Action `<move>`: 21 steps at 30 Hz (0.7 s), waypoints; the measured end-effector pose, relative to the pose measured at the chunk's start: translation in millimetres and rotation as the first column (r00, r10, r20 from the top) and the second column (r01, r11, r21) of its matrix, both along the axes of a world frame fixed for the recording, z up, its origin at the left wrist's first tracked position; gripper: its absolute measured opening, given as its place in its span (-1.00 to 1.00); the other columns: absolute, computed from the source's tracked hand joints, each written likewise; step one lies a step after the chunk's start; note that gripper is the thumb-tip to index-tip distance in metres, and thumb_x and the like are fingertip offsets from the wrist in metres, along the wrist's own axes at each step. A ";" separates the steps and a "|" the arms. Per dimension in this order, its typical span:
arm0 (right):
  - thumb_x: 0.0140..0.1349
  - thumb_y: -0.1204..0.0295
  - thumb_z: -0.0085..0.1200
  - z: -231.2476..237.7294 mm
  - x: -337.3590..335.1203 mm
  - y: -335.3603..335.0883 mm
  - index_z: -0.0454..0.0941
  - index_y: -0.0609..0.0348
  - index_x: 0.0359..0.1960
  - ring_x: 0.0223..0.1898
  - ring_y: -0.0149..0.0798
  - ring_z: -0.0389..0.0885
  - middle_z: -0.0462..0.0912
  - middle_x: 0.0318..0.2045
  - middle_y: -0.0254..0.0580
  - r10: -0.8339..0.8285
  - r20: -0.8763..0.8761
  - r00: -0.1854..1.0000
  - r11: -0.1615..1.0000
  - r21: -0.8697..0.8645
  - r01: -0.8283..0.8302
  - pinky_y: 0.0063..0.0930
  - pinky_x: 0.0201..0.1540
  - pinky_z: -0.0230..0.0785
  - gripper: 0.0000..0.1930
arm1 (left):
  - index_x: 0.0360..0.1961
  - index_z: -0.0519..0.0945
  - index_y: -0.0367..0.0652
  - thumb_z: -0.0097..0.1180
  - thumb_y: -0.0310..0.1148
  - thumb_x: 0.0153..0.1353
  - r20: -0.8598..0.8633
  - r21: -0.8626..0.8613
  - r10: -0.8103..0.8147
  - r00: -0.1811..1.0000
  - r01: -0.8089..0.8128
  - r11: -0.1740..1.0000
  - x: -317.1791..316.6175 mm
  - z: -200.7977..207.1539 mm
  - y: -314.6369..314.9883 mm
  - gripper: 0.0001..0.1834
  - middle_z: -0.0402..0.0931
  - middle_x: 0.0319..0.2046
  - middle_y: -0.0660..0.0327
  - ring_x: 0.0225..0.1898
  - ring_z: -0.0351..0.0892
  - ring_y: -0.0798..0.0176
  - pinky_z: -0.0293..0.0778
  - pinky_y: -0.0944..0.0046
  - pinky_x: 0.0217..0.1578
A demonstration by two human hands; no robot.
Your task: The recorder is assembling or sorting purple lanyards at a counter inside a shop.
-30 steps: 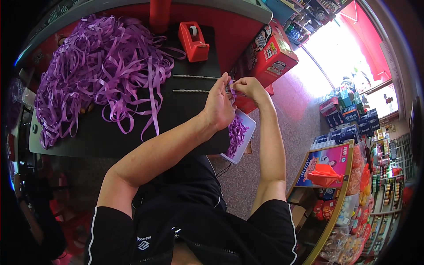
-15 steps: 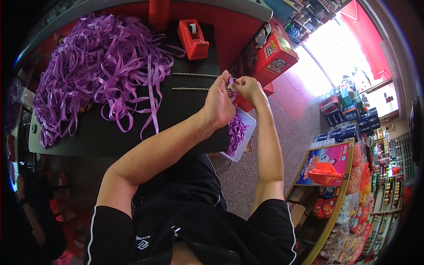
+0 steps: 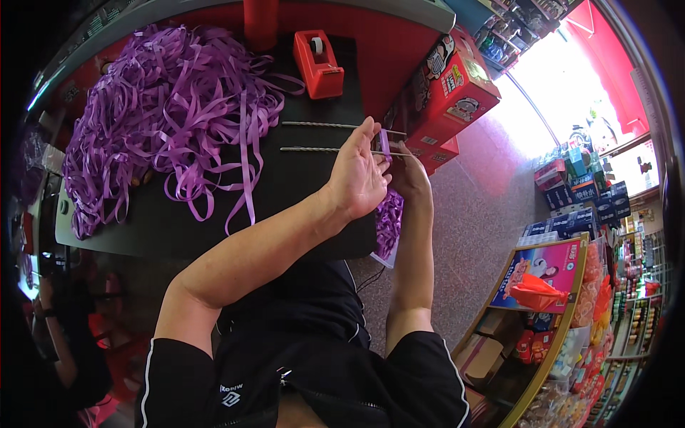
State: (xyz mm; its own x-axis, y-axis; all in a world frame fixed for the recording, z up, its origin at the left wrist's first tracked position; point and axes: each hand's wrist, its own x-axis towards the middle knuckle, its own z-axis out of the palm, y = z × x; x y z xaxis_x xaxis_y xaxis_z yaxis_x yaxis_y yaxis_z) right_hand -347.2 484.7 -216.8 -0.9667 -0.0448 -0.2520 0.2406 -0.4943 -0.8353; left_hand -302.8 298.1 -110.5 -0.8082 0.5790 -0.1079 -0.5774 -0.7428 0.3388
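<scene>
Two thin twisted metal rods (image 3: 307,124) lie side by side, reaching from over the black tabletop past its right edge. A short flat loop of purple ribbon (image 3: 384,141) crosses both rods near their right ends. My left hand (image 3: 354,171) is beside the loop, its palm turned right and its fingers apart, with the fingertips close to the ribbon. My right hand (image 3: 412,175) is just right of the loop, with its fingers closed near the lower rod. The ribbon runs toward these fingers, but the grip is partly hidden.
A large tangled heap of purple ribbon (image 3: 171,107) covers the table's left. A red tape dispenser (image 3: 319,68) stands behind the rods. Below my hands is a container of cut purple ribbon pieces (image 3: 387,225). Red boxes (image 3: 457,85) and a display shelf (image 3: 539,278) stand rightward.
My right hand has moved down and turned, from above the lower rod to beside and below it. My left fingers have spread, and the ribbon loop across the rods now shows.
</scene>
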 end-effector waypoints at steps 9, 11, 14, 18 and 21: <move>0.28 0.25 0.02 19.8 14.3 13.6 0.61 0.15 -0.20 -0.39 -0.43 0.50 0.59 -0.41 -0.35 -0.052 -0.028 0.998 0.948 0.314 0.058 -0.53 -0.31 0.33 -0.75 | 0.43 -0.23 0.04 -0.14 0.22 0.26 0.006 -0.007 -0.013 1.000 0.013 1.000 -0.1 1.6 0.0 -0.09 -0.65 0.36 -0.32 0.43 -0.71 -0.12 -0.66 -0.07 0.34; 0.29 0.29 0.00 4.0 9.8 12.0 0.58 0.20 -0.09 -0.30 -0.39 0.57 0.63 -0.29 -0.25 0.044 -0.046 0.998 0.960 0.278 -0.029 -0.49 -0.27 0.39 -0.71 | 0.43 -0.22 0.04 -0.14 0.22 0.25 0.017 -0.003 -0.019 1.000 0.019 1.000 0.2 4.3 1.2 -0.09 -0.64 0.36 -0.32 0.43 -0.71 -0.12 -0.65 -0.07 0.34; 0.33 0.32 -0.08 -7.0 5.4 -11.2 0.53 0.28 -0.04 -0.20 -0.32 0.62 0.63 -0.18 -0.12 0.170 -0.053 0.984 0.985 -0.011 -0.170 -0.42 -0.15 0.48 -0.69 | 0.43 -0.21 0.04 -0.14 0.22 0.25 0.024 -0.011 -0.011 1.000 0.011 1.000 -0.3 3.7 -0.3 -0.10 -0.63 0.36 -0.32 0.43 -0.70 -0.11 -0.65 -0.07 0.34; 0.40 0.37 -0.22 -5.6 2.0 -34.5 0.43 0.24 0.01 -0.18 -0.25 0.63 0.60 -0.16 -0.07 0.323 -0.119 0.939 0.808 -0.481 -0.339 -0.37 -0.07 0.52 -0.72 | 0.43 -0.20 0.03 -0.15 0.22 0.26 0.016 -0.025 -0.009 1.000 0.009 1.000 -0.6 1.0 -1.8 -0.11 -0.62 0.36 -0.31 0.43 -0.69 -0.11 -0.64 -0.07 0.34; 0.43 0.35 -0.28 -1.6 4.2 -38.9 0.43 0.23 0.01 -0.16 -0.21 0.63 0.60 -0.14 -0.02 0.404 -0.252 0.879 0.587 -0.666 -0.461 -0.32 -0.06 0.53 -0.71 | 0.42 -0.19 0.02 -0.14 0.22 0.26 0.028 -0.023 -0.011 1.000 0.012 1.000 1.0 4.4 -1.1 -0.11 -0.63 0.36 -0.31 0.44 -0.69 -0.11 -0.63 -0.06 0.35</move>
State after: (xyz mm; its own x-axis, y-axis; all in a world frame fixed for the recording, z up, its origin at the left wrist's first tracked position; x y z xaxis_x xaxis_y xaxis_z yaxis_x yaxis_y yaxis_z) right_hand -343.0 445.8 -218.4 -0.7988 -0.5937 0.0967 0.5404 -0.7789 -0.3182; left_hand -301.8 297.0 -106.1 -0.7979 0.5853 -0.1442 -0.5954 -0.7280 0.3397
